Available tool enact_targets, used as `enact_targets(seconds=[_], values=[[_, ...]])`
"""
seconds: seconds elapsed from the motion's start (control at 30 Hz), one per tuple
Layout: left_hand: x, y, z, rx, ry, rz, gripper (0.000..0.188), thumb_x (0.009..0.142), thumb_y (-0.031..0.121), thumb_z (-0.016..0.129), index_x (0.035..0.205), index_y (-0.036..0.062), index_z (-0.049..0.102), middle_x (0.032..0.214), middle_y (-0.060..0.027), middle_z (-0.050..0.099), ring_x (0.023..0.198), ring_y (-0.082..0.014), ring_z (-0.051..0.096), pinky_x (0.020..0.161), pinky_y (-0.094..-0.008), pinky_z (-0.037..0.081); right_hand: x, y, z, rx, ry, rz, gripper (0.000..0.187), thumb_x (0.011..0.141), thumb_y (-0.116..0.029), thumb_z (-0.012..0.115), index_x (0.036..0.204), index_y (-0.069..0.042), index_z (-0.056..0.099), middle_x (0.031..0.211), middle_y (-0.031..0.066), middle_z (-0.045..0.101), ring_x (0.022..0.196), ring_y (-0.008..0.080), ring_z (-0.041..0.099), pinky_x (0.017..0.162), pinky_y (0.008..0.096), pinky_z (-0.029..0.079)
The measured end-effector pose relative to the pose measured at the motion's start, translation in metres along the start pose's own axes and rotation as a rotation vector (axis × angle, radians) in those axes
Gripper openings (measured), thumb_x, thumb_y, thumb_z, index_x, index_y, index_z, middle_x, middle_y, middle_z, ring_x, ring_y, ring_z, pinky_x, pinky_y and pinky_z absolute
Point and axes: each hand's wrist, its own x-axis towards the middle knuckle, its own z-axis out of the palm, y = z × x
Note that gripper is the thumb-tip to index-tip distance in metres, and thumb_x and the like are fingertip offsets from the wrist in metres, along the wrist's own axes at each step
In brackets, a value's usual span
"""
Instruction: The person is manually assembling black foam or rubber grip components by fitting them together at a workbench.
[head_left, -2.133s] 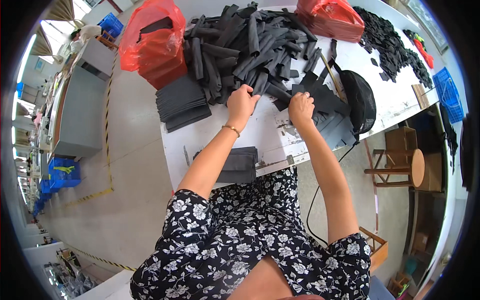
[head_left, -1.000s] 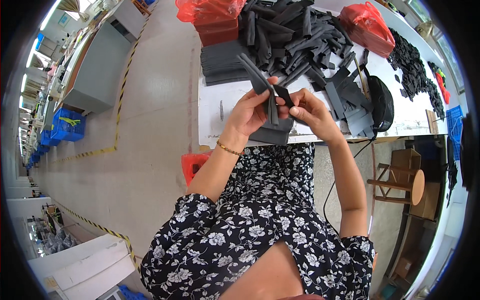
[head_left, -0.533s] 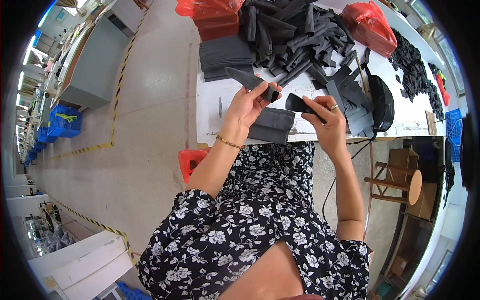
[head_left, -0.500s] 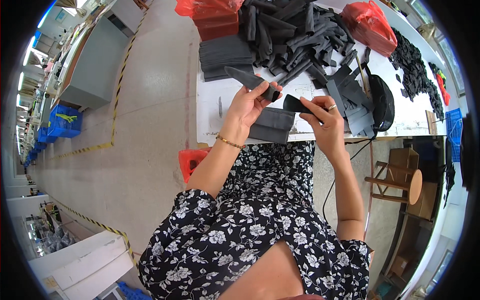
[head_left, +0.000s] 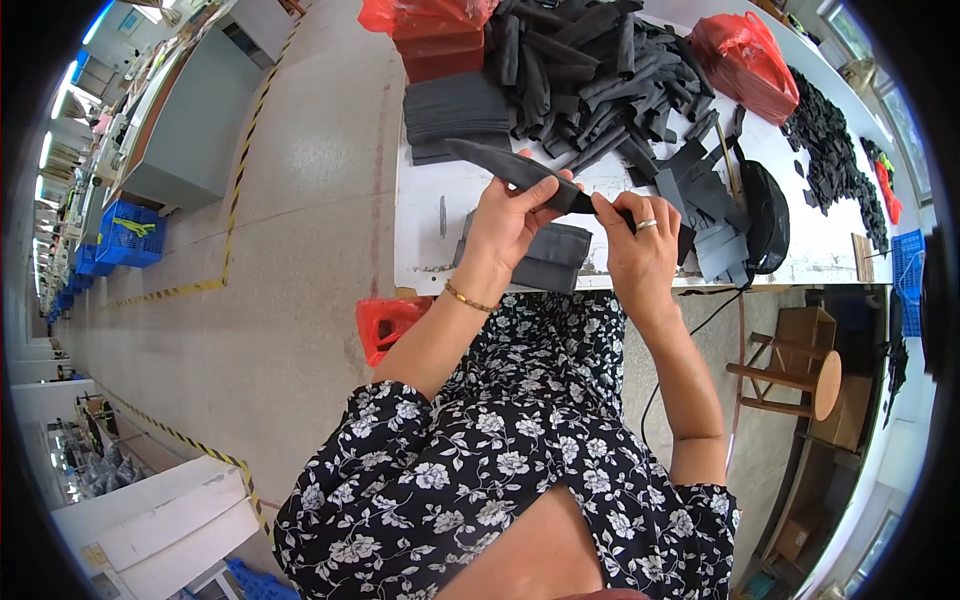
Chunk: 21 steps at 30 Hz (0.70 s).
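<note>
My left hand (head_left: 505,220) is closed around a dark grey folded strip of fabric-like material (head_left: 497,163), whose pointed end sticks out to the far left. Over the table's front part, my right hand (head_left: 643,255) pinches a smaller black piece (head_left: 686,240), mostly hidden by the fingers. It meets the strip's right end, so the two touch; whether one is inside the other I cannot tell. Below my hands, flat dark grey folded pieces (head_left: 557,255) lie by the table's front edge.
Behind my hands are a neat stack of dark strips (head_left: 455,110) and a heap of rolled dark pieces (head_left: 590,75). Red plastic bags (head_left: 745,65) stand at the back. Flat dark pieces (head_left: 715,225) and a black rounded object with a cord (head_left: 765,215) lie right.
My right hand has brought the black piece left against the end of the strip, closing the gap between them. The strip in my left hand now tilts down more to the right.
</note>
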Motion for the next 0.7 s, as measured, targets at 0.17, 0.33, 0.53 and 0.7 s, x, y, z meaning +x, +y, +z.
enact_targets(seconds=[0.17,0.33,0.53,0.7], values=[[-0.016,-0.011,0.022,0.133,0.048,0.189,0.072,0.087,-0.007,0.061,0.145,0.0037,0.02,0.11,-0.0195,0.063,0.097,-0.023,0.067,0.079,-0.0292,0.057,0.003,-0.018,0.007,0.012,0.0,0.07,0.05,0.072,-0.006,0.071,0.121,-0.01,0.061,0.103,0.0059,0.053,0.092,0.0259,0.053,0.083,0.0403,0.041],[-0.018,-0.012,0.03,0.052,-0.108,0.293,0.047,0.09,0.004,0.063,0.133,-0.0008,0.043,0.107,-0.0129,0.065,0.101,-0.0202,0.064,0.089,-0.0324,0.052,0.001,-0.033,0.011,0.397,0.056,0.254,0.06,0.071,-0.006,0.076,0.127,-0.006,0.053,0.111,0.0135,0.052,0.1,0.0324,0.052,0.085,0.0451,0.043],[-0.016,-0.007,0.023,0.111,-0.31,0.357,0.026,0.1,0.024,0.05,0.1,0.0012,0.063,0.092,-0.0108,0.068,0.112,-0.0246,0.06,0.101,-0.0392,0.042,-0.022,-0.023,0.0,0.413,-0.084,0.216,0.043,0.07,0.002,0.071,0.109,-0.004,0.054,0.108,0.0166,0.055,0.095,0.0372,0.055,0.079,0.0431,0.048],[-0.019,-0.03,0.027,-0.047,-0.297,0.225,0.026,0.1,0.024,0.051,0.102,0.0012,0.063,0.101,-0.0152,0.068,0.112,-0.025,0.06,0.102,-0.0394,0.042,-0.001,-0.025,0.001,0.437,-0.055,0.097,0.04,0.069,0.0,0.072,0.105,-0.003,0.054,0.106,0.0165,0.056,0.09,0.0372,0.054,0.076,0.0443,0.048]])
